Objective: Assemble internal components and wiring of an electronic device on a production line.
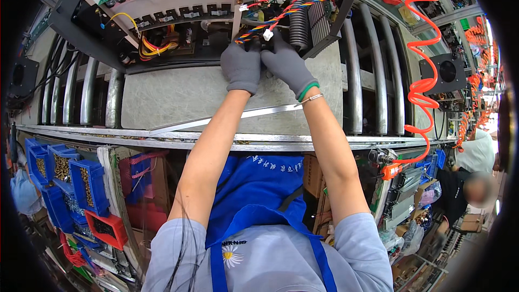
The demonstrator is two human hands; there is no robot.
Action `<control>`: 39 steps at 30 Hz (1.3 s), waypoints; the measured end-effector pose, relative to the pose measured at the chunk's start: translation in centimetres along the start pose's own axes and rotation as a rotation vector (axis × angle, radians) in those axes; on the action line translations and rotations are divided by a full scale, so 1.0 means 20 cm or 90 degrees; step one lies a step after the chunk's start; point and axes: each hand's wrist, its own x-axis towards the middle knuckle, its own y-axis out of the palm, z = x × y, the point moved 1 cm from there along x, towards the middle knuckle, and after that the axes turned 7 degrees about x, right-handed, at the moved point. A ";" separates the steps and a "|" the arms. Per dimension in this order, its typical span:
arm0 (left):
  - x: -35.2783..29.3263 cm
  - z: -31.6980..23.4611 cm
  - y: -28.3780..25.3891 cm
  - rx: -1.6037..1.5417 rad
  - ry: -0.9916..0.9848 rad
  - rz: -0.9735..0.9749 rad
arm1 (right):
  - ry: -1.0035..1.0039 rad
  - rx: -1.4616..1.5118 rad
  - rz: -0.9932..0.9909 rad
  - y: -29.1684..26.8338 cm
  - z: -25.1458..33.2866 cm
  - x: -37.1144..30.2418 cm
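A black metal housing full of electronics stands in front of me, its near side uncovered. My left hand, in a grey glove, reaches into its lower opening with curled fingers. Beside it my right hand, in a grey glove with a green cuff, points inward with its fingers bent together. The fingertips of both are partly hidden, so what they grip cannot be made out. Just above them hang twisted coloured wires with a white connector. A dark coiled spring-like part stands right of the hands.
Metal rollers flank the pale work plate, where a thin silver strip lies. An orange coiled air hose hangs at right. Blue bins of screws and a red bin sit lower left. Another person is at far right.
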 end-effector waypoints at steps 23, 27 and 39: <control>0.06 0.02 -0.07 0.268 -0.038 0.143 | -0.059 0.173 -0.205 0.15 0.00 -0.02; 0.08 0.05 -0.08 0.235 0.017 0.149 | 0.108 0.312 -0.011 0.07 0.14 -0.01; 0.03 -0.01 -0.05 0.030 0.105 0.062 | 0.078 0.502 -0.107 0.11 0.04 -0.10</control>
